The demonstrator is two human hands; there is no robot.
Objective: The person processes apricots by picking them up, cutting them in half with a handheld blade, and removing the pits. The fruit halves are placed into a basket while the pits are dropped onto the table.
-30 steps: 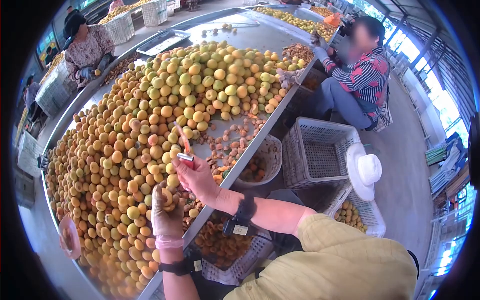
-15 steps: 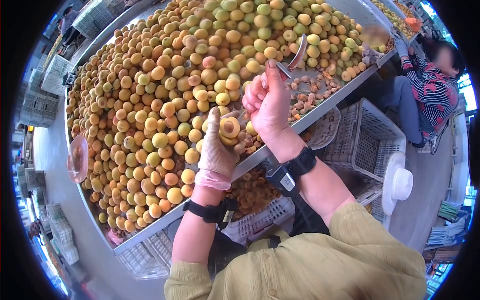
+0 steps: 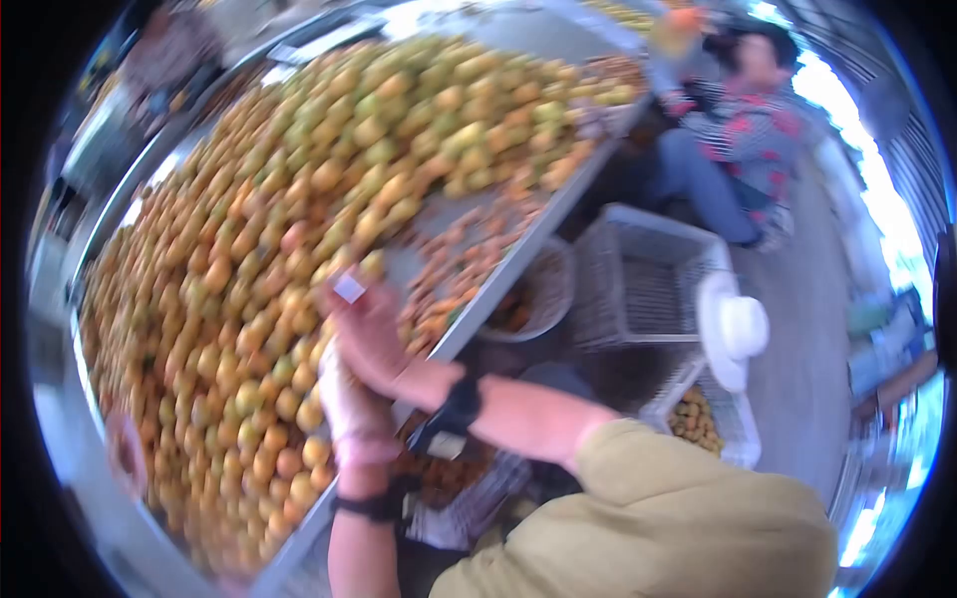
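My left hand point(image 3: 351, 404), in a pale glove with a pink cuff, is at the table's near edge. Its fingers are mostly behind my right hand and smeared by motion, so what they hold is hidden. My bare right hand point(image 3: 367, 324) lies over the left one, fingers curled closed. A small bright flat piece of the curved knife point(image 3: 349, 288) shows at its fingertips; the blade cannot be made out. Both hands are against the heap of apricots point(image 3: 249, 329), yellow to orange. Loose pits and scraps point(image 3: 469, 249) lie on the metal tabletop just beyond.
The metal table rim point(image 3: 518, 259) runs diagonally past my wrists. Below it are a white basin point(image 3: 563, 299), a grey crate point(image 3: 618, 329), a crate holding some fruit point(image 3: 743, 444) and a white hat point(image 3: 738, 329). A person point(image 3: 733, 149) sits at the far right of the table.
The view has turned and blurred. My right hand has come down from its raised position onto my left hand. The halved apricot seen in my left hand is now hidden.
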